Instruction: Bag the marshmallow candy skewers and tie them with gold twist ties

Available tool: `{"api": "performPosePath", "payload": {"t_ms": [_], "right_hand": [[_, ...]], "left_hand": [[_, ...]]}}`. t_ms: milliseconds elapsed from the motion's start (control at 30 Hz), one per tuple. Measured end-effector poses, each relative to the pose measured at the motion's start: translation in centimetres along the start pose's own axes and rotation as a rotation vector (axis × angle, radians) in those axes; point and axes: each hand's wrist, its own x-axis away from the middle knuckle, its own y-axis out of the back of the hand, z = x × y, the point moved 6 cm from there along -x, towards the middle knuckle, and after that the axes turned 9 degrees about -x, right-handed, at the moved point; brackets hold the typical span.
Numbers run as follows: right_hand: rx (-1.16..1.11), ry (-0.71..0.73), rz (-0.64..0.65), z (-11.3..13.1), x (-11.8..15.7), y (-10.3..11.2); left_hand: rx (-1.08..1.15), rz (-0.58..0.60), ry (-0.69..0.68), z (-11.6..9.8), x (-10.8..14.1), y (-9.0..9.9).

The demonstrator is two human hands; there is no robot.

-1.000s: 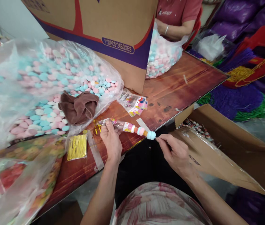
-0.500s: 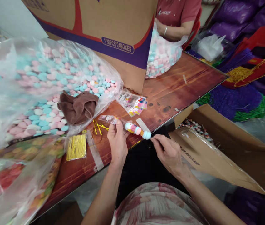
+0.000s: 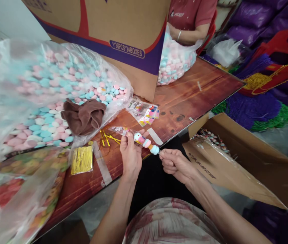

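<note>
The candy stick (image 3: 146,143) is mostly inside its clear sleeve (image 3: 119,130); the left hand (image 3: 131,154) grips the sleeve, the right hand (image 3: 175,164) pinches the stick's end, and the sleeve is not yet tied.

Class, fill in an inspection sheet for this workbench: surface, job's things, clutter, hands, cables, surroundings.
Surface: wood-print table, taped in places.
Job's things: candy skewer partly inside a clear sleeve.
Clutter: bags of pink and blue candies, brown cloth, gold twist ties, printed sleeves.
Hands: left hand grips the sleeve; right hand pinches the skewer's stick end.
Cables: nothing seen.
Surroundings: large carton, open box at right, another person behind.
</note>
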Motion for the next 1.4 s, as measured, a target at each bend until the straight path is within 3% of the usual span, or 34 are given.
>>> {"api": "performPosePath", "payload": {"t_ms": [67, 167, 300, 533, 733, 800, 867, 1067, 1200, 1300, 1400], "right_hand": [[0.073, 0.071, -0.051, 0.3, -0.1, 0.0], [0.364, 0.352, -0.179, 1.8, 0.6, -0.2], [0.792, 0.68, -0.285, 3.3, 2.0, -1.1], [1.292, 1.189, -0.215, 4.8, 3.7, -2.6], [1.572, 1.333, -0.186, 4.5, 3.7, -3.7], [1.514, 1.31, -0.181, 4.0, 3.6, -3.7], [1.333, 1.185, -0.178, 3.8, 3.3, -3.3], [0.441, 0.458, -0.152, 2.1, 1.3, -1.3], [-0.038, 0.132, -0.033, -0.1, 0.7, -2.0], [-0.09, 0.091, -0.017, -0.7, 0.5, -2.2], [0.144, 0.259, -0.112, 0.3, 0.4, -1.6]], "left_hand": [[-0.048, -0.016, -0.044, -0.3, 0.2, 0.0], [-0.092, -0.021, -0.084, -0.9, 0.3, 0.0], [-0.116, 0.038, -0.035, -1.4, 0.3, -0.1], [-0.114, 0.061, 0.115, -1.0, 0.1, 0.3], [-0.089, 0.08, 0.121, 0.1, 0.4, -0.2], [-0.073, 0.088, 0.132, 0.5, 0.5, -0.3], [-0.047, 0.099, 0.152, 0.7, 0.5, -0.3], [0.038, 0.181, 0.176, 0.4, 0.2, -0.9], [0.077, 0.173, 0.161, 0.4, 0.6, -1.6], [0.069, 0.176, 0.171, 0.4, 0.9, -1.8], [0.057, 0.189, 0.179, 0.4, 0.9, -1.9]]}}
